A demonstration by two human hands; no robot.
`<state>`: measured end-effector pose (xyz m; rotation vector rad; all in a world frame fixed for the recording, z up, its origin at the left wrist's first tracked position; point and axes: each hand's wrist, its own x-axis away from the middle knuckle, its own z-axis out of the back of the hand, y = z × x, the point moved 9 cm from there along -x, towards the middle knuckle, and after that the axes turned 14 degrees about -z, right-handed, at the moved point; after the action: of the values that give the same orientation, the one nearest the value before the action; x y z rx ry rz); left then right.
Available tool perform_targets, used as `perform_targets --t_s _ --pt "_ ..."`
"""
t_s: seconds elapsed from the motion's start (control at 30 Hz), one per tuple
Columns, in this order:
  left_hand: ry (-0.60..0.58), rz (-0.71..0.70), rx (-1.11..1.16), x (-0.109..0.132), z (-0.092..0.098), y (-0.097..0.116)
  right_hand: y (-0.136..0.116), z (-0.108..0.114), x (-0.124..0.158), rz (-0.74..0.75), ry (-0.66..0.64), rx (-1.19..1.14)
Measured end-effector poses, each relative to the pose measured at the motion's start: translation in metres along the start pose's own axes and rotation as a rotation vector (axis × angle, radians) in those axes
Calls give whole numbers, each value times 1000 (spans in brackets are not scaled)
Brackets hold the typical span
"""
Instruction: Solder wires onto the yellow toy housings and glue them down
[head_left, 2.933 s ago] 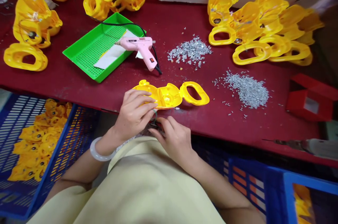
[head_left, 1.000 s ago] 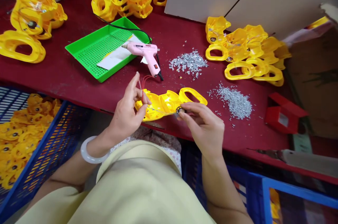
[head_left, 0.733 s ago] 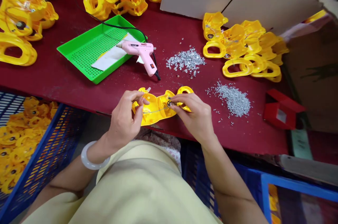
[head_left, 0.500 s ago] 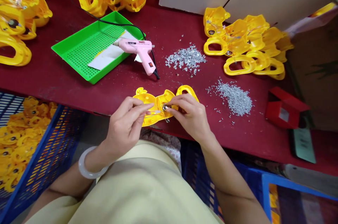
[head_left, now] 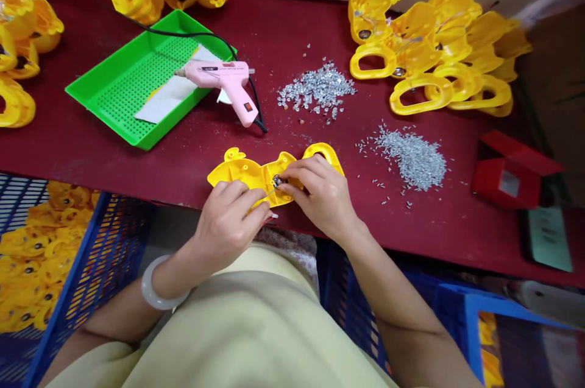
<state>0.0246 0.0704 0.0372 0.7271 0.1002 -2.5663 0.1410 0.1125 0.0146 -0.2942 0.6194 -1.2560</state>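
Note:
A yellow moulded plastic shell [head_left: 247,173] with an oval loop at one end lies on the red table top, under both hands. My right hand [head_left: 322,193] pinches a small round metal part [head_left: 276,180] against the shell's middle. My left hand [head_left: 228,223] rests over the shell's near edge, its fingertips close to the metal part, and a thin wire runs between them. The fingers hide most of the part and the shell's lower edge.
A pink hot glue gun [head_left: 223,83] with a black cord lies on a green perforated tray [head_left: 114,89]. Two silver piles [head_left: 315,89] and heaps of yellow shells [head_left: 425,53] cover the table. A red box [head_left: 507,175] stands right; blue crates [head_left: 86,254] sit below the table edge.
My hands have closed in on the shell's middle, with the left hand moving from its far end to the near edge. The metal part now sits against the shell, and the view has shifted.

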Motion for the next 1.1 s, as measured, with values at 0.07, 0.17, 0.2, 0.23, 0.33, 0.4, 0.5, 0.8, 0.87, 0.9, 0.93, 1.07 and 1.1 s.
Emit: perform_targets --t_s 0.07,0.17,0.2,0.23,0.33,0.4,0.5,0.8,0.87,0.9,0.93,1.07,1.1 --pt "14 -14 1 -1 1 0 0 -1 1 9 4 -4" --pt "40 -9 -14 -1 4 -1 0 -2 1 -2 12 -8" --pt "52 -3 -20 0 4 -2 1 -2 1 -13 12 -8" --pt "60 5 -25 0 5 -2 2 -3 1 -24 11 -6" --pt "73 30 -19 2 4 -6 2 -4 -1 -43 3 12" --pt "70 40 -8 3 3 -8 1 -4 -2 -41 -1 45" --pt "71 38 16 3 1 -9 -2 -4 -3 -24 -8 101" --pt "66 46 62 7 -3 -13 -4 -2 5 11 -27 88" --pt "74 48 52 7 -3 -14 -5 -2 7 22 -33 108" --pt "83 49 48 7 -2 -15 -6 -3 7 30 -41 125" --pt "91 51 47 7 -2 -15 -7 -4 6 35 -52 142" --pt "110 57 75 5 -2 -18 -9 -8 0 40 -107 175" --pt "112 51 82 5 -2 -18 -9 -9 -2 42 -120 183"
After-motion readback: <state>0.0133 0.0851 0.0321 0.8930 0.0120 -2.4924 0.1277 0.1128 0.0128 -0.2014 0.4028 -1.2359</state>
